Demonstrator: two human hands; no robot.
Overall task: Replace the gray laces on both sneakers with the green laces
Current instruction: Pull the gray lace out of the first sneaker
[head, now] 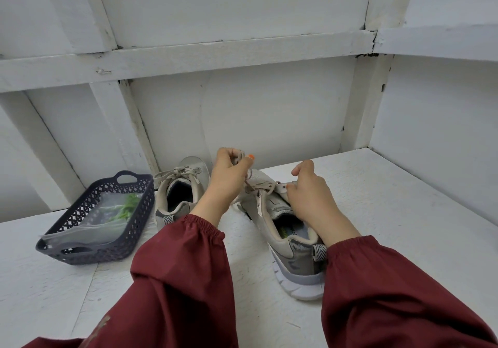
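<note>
Left hand (pixel 229 175): fingers pinch gray lace (pixel 260 187), raised. Right hand (pixel 310 194): fingers curled on near sneaker (pixel 293 253). Second sneaker (pixel 177 194), tied: just left of left fingers. Green laces (pixel 126 207), bagged, in basket (pixel 89 256): farther left, on table (pixel 404 213).

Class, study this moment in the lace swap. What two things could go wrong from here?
First: the left hand pinches the gray lace raised above the sneaker; a hard tug might jerk it from the right hand. Second: the green laces lie bagged in the basket beyond the other sneaker; reaching across might knock it.
</note>
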